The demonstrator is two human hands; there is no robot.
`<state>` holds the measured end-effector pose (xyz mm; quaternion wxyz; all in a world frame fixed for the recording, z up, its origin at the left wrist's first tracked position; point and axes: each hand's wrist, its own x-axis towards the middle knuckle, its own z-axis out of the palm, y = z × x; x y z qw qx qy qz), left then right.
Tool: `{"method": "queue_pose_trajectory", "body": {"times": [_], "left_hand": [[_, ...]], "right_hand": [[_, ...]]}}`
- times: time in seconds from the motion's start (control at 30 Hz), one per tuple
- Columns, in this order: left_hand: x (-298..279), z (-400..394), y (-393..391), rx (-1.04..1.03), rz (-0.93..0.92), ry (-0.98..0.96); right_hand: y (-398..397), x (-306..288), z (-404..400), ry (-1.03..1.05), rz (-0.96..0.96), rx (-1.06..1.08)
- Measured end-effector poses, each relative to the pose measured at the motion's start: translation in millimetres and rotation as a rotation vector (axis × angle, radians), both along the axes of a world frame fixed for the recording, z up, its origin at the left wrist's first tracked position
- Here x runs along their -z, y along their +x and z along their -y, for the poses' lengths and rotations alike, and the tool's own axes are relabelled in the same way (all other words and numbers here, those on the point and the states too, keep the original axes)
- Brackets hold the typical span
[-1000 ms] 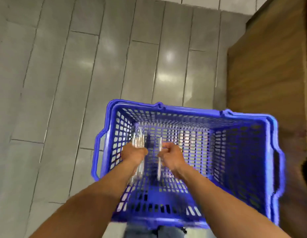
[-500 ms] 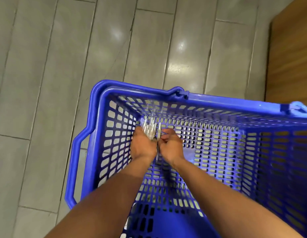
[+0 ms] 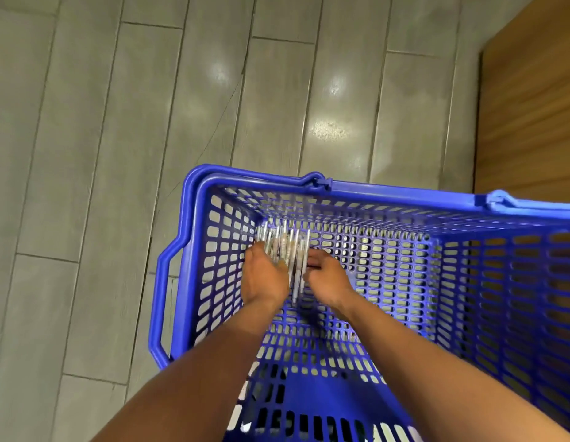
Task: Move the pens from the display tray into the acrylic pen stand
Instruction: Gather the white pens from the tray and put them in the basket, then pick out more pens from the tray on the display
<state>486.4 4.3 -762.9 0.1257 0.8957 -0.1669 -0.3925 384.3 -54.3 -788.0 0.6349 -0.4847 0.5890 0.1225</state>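
Observation:
A bunch of several clear, silvery pens [image 3: 288, 247] lies low in the far left corner of a blue plastic basket [image 3: 405, 194]. Both my hands reach down into the basket. My left hand [image 3: 264, 279] curls round the left side of the bunch. My right hand [image 3: 326, 277] pinches the pens from the right with curled fingers. The pens point away from me, and their near ends stick out between my wrists. Motion blur hides their details. I see neither a display tray nor an acrylic stand.
The basket stands on a grey tiled floor [image 3: 118, 154], with a side handle [image 3: 161, 298] at its left. A wooden panel [image 3: 532, 106] rises at the upper right. The basket's perforated walls close in around my hands.
My hands have come together, merging two separate clusters of pens into one bunch. They moved down toward the basket's far left corner, and the view shifted closer to the basket.

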Motion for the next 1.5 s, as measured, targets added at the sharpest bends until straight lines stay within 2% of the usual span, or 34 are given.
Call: {"method": "queue_pose_trajectory", "body": {"times": [0.13, 0.3, 0.4, 0.53, 0.77, 0.97, 1.2, 1.37, 1.5], "left_hand": [[-29.7, -8.3, 8.4, -0.025, -0.086, -0.024], [-82.8, -11.1, 16.9, -0.141, -0.238, -0.1], [-124.6, -10.4, 19.1, -0.298, -0.398, -0.13], [-192.4, -9.9, 20.6, -0.399, -0.561, -0.171], [-321.7, 7.7, 25.5, -0.425, -0.625, -0.267], [-456.2, 30.6, 9.1, -0.364, -0.695, -0.363], [-623.7, 41.0, -60.0, -0.213, -0.842, -0.407], [-718.0, 38.5, -133.4, -0.021, -0.983, -0.392], [-769.7, 39.8, -200.8, 0.19, -1.06, -0.348]], "right_hand": [[-11.8, -25.7, 3.7, 0.043, -0.03, -0.024], [-20.4, -82.1, 7.6, 0.11, 0.021, 0.076], [-23.7, -126.0, 7.2, 0.135, 0.077, 0.128], [-35.1, -190.3, 10.9, 0.159, 0.105, 0.355], [-72.1, -330.2, 31.1, 0.056, 0.162, 0.546], [-109.1, -476.0, 29.2, -0.047, 0.264, 0.783], [-172.1, -646.3, -19.6, -0.132, 0.39, 1.006], [-235.7, -751.7, -59.7, -0.235, 0.423, 1.203], [-297.2, -811.2, -90.6, -0.331, 0.466, 1.374]]}}
